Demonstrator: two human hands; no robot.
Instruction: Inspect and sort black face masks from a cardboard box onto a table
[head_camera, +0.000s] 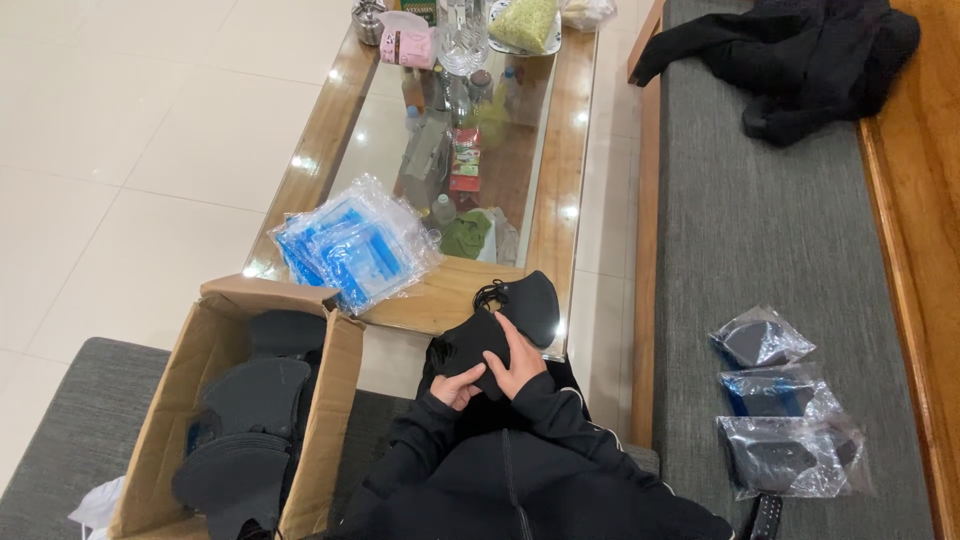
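Note:
Both my hands hold a small stack of black face masks (500, 320) over my lap, at the near edge of the glass-topped table. My left hand (457, 385) grips the stack from below, fingers curled under it. Over the top of the stack lies my right hand (517, 362), fingers pressed on the black fabric. The masks' ear loops show at the upper left of the stack. Black sleeves cover both my arms.
An open cardboard box (335, 400) of black masks stands to my left on a grey cushion. A pile of clear and blue plastic bags (352, 245) lies on the wooden table (560, 160). Three bagged masks (775, 400) rest on the grey bench at right, a black garment (800, 50) beyond.

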